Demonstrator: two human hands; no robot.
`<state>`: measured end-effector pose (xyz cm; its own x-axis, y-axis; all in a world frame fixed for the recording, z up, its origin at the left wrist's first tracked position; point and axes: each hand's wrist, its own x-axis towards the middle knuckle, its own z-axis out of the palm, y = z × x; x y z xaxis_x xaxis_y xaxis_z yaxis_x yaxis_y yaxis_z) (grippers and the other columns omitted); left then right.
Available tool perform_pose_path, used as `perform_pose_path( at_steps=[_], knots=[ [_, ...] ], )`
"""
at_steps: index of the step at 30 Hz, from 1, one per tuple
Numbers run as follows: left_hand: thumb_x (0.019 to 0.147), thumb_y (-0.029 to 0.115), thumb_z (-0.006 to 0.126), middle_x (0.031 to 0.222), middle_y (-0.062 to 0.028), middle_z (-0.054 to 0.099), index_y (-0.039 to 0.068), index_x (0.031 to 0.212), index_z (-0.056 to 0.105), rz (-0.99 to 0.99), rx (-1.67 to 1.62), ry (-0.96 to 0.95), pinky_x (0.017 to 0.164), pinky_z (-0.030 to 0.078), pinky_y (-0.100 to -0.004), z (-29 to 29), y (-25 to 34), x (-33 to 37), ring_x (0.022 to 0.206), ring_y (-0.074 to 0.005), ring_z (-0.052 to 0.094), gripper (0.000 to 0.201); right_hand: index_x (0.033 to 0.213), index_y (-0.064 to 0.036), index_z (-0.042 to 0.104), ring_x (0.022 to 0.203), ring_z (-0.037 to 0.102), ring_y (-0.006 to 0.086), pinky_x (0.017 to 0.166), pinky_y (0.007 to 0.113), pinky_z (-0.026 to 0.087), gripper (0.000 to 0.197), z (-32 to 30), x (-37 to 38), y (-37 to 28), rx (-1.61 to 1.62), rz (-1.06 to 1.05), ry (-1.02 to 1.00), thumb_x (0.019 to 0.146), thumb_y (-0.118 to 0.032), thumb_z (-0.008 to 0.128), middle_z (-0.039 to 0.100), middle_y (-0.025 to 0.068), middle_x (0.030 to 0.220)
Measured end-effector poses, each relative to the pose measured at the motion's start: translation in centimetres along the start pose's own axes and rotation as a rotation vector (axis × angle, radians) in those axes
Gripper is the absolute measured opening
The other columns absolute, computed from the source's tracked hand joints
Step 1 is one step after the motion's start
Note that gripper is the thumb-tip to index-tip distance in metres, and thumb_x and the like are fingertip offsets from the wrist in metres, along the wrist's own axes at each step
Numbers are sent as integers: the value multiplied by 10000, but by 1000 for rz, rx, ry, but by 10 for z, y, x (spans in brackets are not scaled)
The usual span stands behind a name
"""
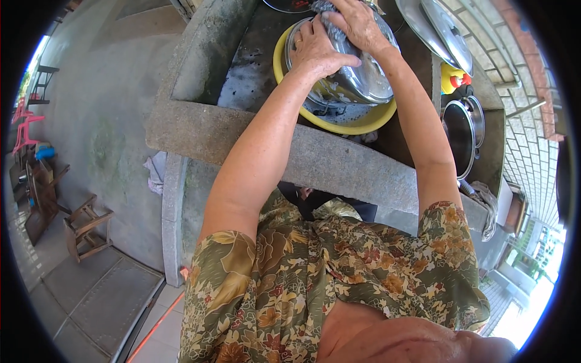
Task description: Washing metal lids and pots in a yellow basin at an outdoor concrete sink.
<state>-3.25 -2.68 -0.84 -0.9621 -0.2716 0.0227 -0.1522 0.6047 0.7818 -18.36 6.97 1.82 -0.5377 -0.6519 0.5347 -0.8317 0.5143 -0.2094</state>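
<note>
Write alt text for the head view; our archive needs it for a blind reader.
A person's left hand steadies a shiny metal pot tilted in a yellow basin inside a concrete sink, while the right hand presses a grey cloth on it. More metal lids and a lidded pot lie to the right.

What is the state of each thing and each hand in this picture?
Round steel pot: tilted in the basin, wet, held.
Yellow plastic basin: in the concrete sink, holding the pot.
Left hand: gripping the pot's rim.
Right hand: pressing a grey cloth on the pot.
Black lidded pot: closed, upright.
</note>
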Motion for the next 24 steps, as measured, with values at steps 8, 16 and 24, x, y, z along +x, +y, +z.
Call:
perform_pose_path(
  at_steps=[8, 16, 24],
  knots=[
    [536, 519, 908, 1542, -237, 272, 130, 1561, 167, 44, -25, 46, 1086, 312, -656, -4, -8, -3, 1448, -437, 248, 1322, 1339, -147, 563, 1208, 526, 379, 1019, 485, 389, 429, -49, -33, -56, 110, -250, -131, 965, -358, 565, 576, 163, 1231],
    [553, 513, 904, 1535, -233, 282, 130, 1561, 161, 48, -4, 31, 1080, 314, -648, -2, 0, -4, 1443, -434, 256, 1309, 1284, -51, 550, 1151, 545, 422, 977, 476, 446, 374, 10, 11, 5, -21, 267, 284, 923, -132, 608, 591, 223, 1208],
    [542, 555, 905, 1515, -248, 302, 130, 1555, 171, 48, 15, 49, 1071, 314, -662, -1, -5, -6, 1427, -459, 277, 1321, 1299, -21, 558, 1251, 490, 429, 1088, 437, 382, 474, -37, -41, 6, 283, -110, -79, 953, -345, 578, 497, 244, 1370]
  ],
)
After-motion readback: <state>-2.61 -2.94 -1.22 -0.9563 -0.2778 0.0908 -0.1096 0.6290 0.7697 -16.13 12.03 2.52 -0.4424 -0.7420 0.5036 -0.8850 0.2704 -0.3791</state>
